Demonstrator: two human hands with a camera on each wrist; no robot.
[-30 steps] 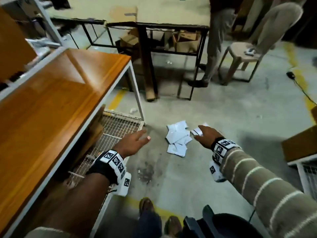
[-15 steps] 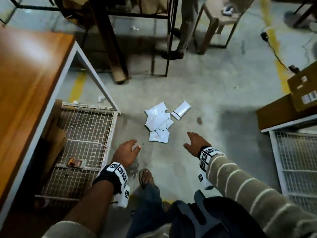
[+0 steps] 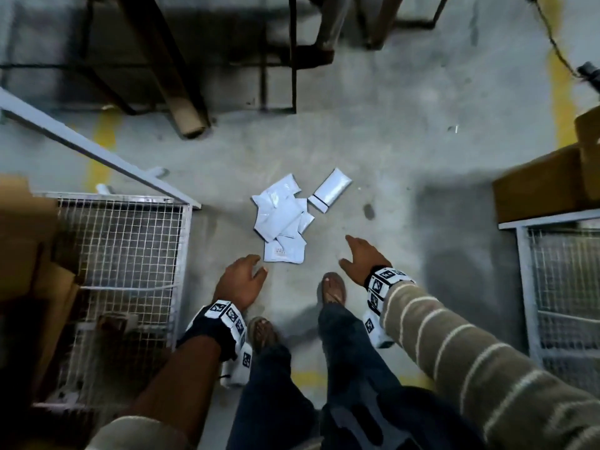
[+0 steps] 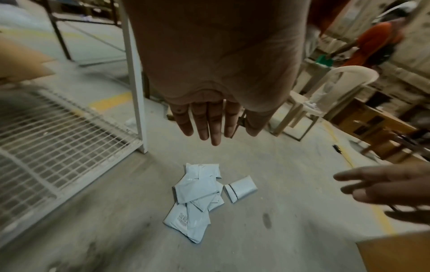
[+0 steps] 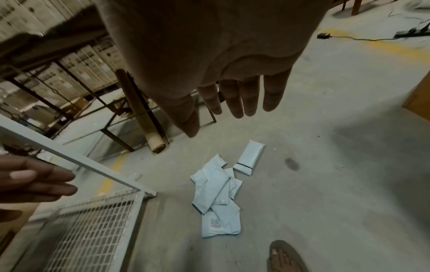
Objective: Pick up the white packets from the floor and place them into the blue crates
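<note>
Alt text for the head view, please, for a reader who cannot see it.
A pile of white packets lies on the concrete floor, with the left hand and right hand open above it, holding nothing. Wire-mesh racks stand at both sides.

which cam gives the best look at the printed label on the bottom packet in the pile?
Right wrist: the label on the near-end packet faces the lens, unobstructed, though its print is unreadable. Left wrist shows the same label foreshortened and slightly blurred. Head view shows it only as a faint small mark.
</note>
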